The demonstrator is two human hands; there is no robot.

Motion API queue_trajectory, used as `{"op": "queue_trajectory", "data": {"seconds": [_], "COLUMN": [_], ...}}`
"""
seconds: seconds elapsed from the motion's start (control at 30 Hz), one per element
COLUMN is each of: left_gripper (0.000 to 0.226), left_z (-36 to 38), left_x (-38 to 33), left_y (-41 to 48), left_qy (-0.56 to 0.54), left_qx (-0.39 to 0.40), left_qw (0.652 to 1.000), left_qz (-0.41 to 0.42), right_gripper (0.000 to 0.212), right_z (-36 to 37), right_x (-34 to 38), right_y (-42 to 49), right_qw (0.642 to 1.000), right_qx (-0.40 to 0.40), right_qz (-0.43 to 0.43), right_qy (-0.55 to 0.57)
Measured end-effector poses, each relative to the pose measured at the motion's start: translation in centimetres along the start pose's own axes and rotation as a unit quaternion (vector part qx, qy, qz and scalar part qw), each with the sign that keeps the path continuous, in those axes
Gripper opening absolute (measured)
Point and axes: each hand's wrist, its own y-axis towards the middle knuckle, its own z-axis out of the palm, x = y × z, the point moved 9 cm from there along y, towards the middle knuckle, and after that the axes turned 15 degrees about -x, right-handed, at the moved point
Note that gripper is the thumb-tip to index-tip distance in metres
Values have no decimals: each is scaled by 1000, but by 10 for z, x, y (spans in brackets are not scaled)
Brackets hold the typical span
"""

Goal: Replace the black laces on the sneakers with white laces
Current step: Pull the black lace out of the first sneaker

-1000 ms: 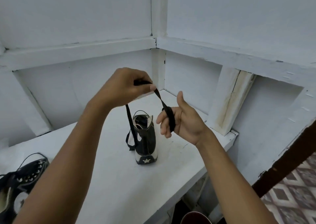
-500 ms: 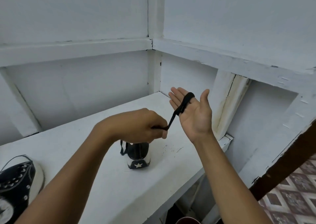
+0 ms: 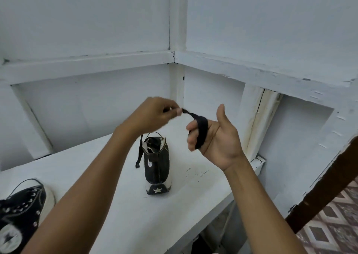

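A black high-top sneaker point(image 3: 157, 166) stands upright on the white shelf point(image 3: 124, 211), heel with a white star toward me. A black lace point(image 3: 201, 131) is wound round the fingers of my right hand point(image 3: 215, 139), which is raised palm toward me with the thumb up. My left hand point(image 3: 155, 114) pinches the lace just left of the right hand. The lace's loose tail point(image 3: 138, 156) hangs below my left forearm, beside the sneaker. A second black sneaker point(image 3: 21, 215) lies at the left edge. No white lace is in view.
White walls with a ledge point(image 3: 87, 63) close off the shelf at the back and right. A white post point(image 3: 257, 122) stands at the shelf's right end. Patterned floor tiles point(image 3: 333, 226) and a dark wooden beam point(image 3: 325, 184) show at lower right.
My left hand rose from low near the sneaker to level with the right hand's fingers, carrying the lace over them. The right hand's fingers curled and another turn of lace lies round them.
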Motion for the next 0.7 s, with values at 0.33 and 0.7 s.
{"op": "queue_trajectory", "data": {"seconds": [0.33, 0.7], "left_gripper": [31, 12], "left_z": [36, -41], "left_x": [-59, -45], "left_y": [-67, -7], "left_qy": [114, -36], "left_qx": [221, -50], "left_qw": [960, 996], "left_qz": [128, 71], "right_gripper": [80, 88], "right_z": [-34, 7], "right_x": [18, 3], "right_y": [4, -19], "right_qw": [987, 990], "right_qx": [-128, -6], "right_qz": [-93, -11], "right_qy": [29, -137]}}
